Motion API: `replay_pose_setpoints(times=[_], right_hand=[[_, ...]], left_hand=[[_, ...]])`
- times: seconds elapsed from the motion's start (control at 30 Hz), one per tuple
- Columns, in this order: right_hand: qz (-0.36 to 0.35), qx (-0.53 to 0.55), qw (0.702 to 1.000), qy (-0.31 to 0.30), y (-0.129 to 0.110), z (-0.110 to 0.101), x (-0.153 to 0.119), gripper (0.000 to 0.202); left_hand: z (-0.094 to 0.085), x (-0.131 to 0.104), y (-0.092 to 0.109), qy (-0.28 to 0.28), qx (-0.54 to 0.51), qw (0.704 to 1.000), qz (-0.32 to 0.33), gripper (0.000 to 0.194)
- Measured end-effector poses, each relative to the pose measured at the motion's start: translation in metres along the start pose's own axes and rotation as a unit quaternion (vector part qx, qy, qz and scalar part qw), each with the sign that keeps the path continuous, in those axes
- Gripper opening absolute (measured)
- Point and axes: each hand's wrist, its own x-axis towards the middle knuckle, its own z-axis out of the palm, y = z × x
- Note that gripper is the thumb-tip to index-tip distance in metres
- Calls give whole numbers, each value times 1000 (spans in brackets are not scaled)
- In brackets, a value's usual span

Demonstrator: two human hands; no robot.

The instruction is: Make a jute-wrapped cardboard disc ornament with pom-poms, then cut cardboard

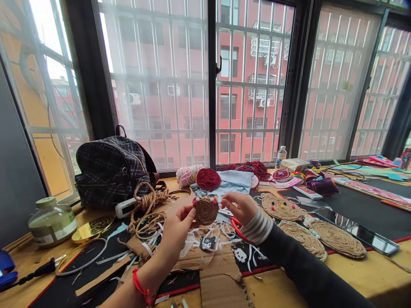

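Observation:
In the head view my left hand [183,220] grips the left edge of a small round coil of brown rope [206,210], raised above the table. Pink and white beads sit at the coil's upper left and upper right. By its upper right edge is my right hand [239,207], its fingertips pinched together; what they hold is too small to make out. Red scissor handles [236,229] show beneath my right wrist. Below the coil, white strips and a black-and-white cutout [208,244] lie over torn cardboard [221,282].
A plaid backpack [109,175], rope bundle [149,199] and green-lidded jar [51,222] stand left. Red yarn [208,179] lies behind. Rightward are rope discs [337,238], a phone [356,231], a remote [307,192] and a bottle [281,157].

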Motion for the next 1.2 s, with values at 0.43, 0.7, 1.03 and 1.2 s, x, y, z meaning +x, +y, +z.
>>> replay_pose_setpoints(times=[0.43, 0.7, 1.03, 1.2], right_hand=[[7, -6, 1000, 19, -2, 0, 0, 28], [-5, 53, 999, 8, 0, 6, 0, 29], [116, 130, 984, -44, 6, 5, 1, 43], [131, 269, 946, -127, 9, 12, 2, 42]], left_hand=[[0, 0, -4, -34, 4, 999, 6, 40], [0, 1, -6, -42, 37, 998, 8, 41], [-1, 1, -3, 3, 22, 1000, 15, 38], [-2, 1, -3, 8, 25, 999, 21, 36]])
